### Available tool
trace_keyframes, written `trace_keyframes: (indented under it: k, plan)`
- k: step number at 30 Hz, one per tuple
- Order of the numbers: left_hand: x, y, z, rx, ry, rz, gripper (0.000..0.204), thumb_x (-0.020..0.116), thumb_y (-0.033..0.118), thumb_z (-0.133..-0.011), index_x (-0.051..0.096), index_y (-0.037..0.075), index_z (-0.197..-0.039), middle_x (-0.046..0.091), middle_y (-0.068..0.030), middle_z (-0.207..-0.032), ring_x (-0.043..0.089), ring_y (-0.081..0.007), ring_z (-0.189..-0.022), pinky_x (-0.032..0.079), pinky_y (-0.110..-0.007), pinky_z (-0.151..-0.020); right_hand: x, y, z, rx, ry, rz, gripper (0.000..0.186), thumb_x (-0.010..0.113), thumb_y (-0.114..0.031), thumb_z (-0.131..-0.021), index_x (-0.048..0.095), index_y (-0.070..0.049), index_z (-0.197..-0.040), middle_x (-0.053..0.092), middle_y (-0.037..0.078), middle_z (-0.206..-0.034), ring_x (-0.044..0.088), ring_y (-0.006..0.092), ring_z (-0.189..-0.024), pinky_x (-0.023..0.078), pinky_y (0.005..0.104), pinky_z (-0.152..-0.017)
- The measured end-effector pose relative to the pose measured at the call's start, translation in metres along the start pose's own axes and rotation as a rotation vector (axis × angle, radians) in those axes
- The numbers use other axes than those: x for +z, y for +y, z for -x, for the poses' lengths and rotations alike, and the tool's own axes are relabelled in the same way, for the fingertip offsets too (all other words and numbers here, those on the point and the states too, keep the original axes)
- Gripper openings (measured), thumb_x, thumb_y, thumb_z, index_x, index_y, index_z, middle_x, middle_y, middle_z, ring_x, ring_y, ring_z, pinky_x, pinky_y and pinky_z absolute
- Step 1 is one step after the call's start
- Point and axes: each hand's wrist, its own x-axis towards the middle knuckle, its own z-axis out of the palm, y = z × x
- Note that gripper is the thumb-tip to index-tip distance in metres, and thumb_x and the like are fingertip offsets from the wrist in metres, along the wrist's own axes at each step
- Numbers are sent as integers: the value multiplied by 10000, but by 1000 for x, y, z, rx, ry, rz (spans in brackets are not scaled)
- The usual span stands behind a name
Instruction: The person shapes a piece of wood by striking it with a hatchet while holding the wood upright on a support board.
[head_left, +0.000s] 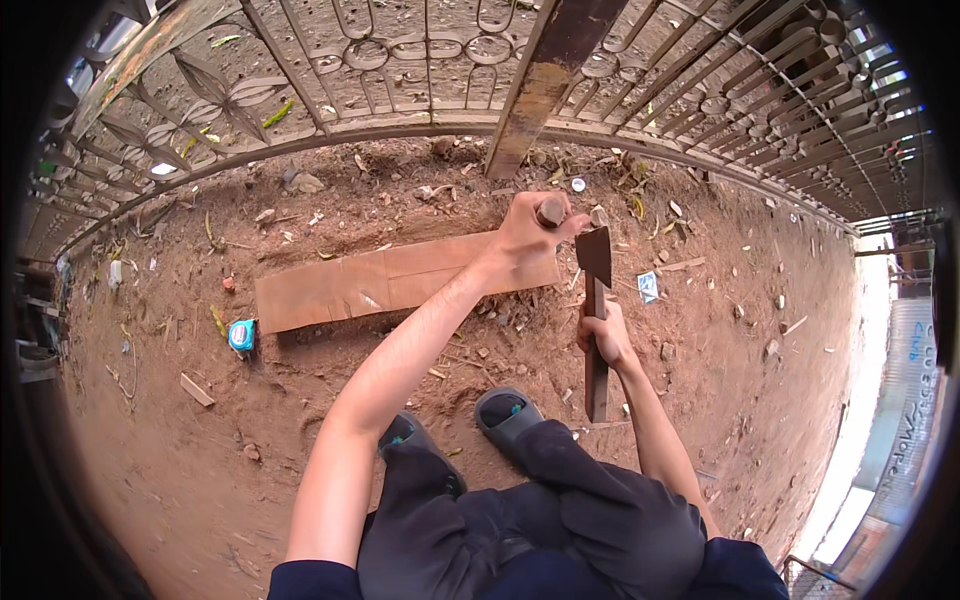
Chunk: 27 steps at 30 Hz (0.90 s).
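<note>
My right hand point(607, 335) is wrapped round the wooden handle of a hatchet point(595, 258), whose dark, broad blade points away from me. Just left of the blade, my left hand point(522, 240) is closed round a wooden stick; the stick's round cut end point(550, 211) shows at the top of the fist, and the rest is hidden. A pale, blunt piece point(598, 217) sits by my left thumb, beyond the blade; I cannot tell whether it belongs to the stick. Under my left hand and forearm, a long brown wooden board point(375, 280) lies on the dirt.
A blue tape measure point(241, 336) rests at the board's left end. Ahead stands a metal fence point(430, 120) with a rusty post point(540, 90). My sandalled feet point(508, 415) are on the near side of the board. Wood chips, a small blue-white packet point(648, 287) and leaves litter the ground.
</note>
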Motion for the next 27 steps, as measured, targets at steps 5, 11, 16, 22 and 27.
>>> trace_keyframes:
  k: [5, 11, 16, 22, 27]
  plan:
    - [13, -22, 8, 19, 222, -56, 378, 730, 304, -773, 491, 104, -559, 490, 7, -505, 441, -125, -471, 355, -316, -468, 19, 86, -17, 218, -84, -326, 112, 543, -16, -739, 440, -38, -701, 453, 63, -550, 485, 186, -424, 401, 329, -413]
    - [18, -28, 11, 123, 319, 8, 248, 694, 209, -676, 514, 103, -543, 506, 10, -489, 431, -113, -430, 348, -305, -437, 15, 110, -23, 258, -178, -319, 146, 497, 52, -617, 422, -26, -715, 390, 57, -548, 400, 184, -412, 353, 327, -409]
    - [-6, -21, 21, 130, 374, 378, 200, 590, 124, -701, 458, 85, -557, 462, -1, -473, 411, -110, -418, 361, -283, -406, -1, 115, -25, 290, -207, -319, 119, 506, 47, -657, 435, -34, -706, 414, 56, -556, 401, 175, -421, 349, 327, -410]
    - [-123, -50, 101, 177, 805, 890, 236, 472, 198, -726, 304, 139, -570, 294, 19, -470, 269, -110, -407, 304, -284, -407, 1, 127, -29, 284, -276, -354, 118, 509, 43, -683, 436, -49, -681, 422, 54, -531, 408, 171, -418, 344, 327, -412]
    - [-107, -23, 86, 197, 703, 887, 212, 464, 187, -717, 314, 138, -576, 306, 20, -481, 281, -106, -424, 291, -279, -422, -5, 126, -29, 287, -275, -343, 123, 511, 47, -658, 433, -44, -686, 420, 54, -527, 413, 166, -423, 342, 321, -411]
